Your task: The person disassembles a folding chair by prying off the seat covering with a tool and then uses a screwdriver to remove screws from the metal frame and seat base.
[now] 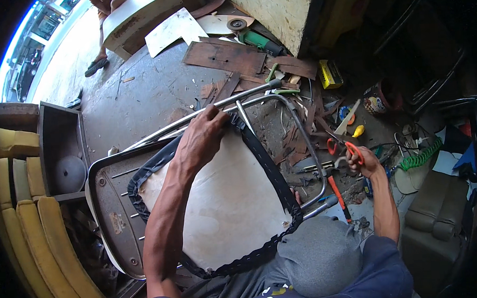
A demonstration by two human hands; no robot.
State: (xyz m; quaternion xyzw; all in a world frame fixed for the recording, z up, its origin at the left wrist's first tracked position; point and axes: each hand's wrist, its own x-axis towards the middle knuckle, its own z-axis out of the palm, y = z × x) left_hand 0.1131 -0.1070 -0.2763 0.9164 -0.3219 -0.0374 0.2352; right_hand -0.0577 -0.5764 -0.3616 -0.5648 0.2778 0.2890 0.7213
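Note:
Across my lap lies a seat panel (235, 192), its pale board face up and a black fabric edge folded and fastened around it. My left hand (202, 135) has its fingers curled over the panel's far edge, gripping the black fabric there beside a chrome tube. Off to the right, my right hand (362, 164) holds a pair of scissors (350, 148) by their orange handles, away from the panel. Beneath the panel is a metal chair frame (316, 159) of bent chrome tubing. A dark chair backrest shell (117, 229) with thin metal pins shows at the left.
Yellow foam cushions (31, 227) are stacked at left. Brown board scraps (224, 58) and a green angle grinder (260, 41) lie on the far floor. To the right are an orange-handled hammer (337, 195), a tin (376, 101), a green coiled hose (421, 156) and a padded seat (433, 220). Someone's leg (102, 40) shows at far left.

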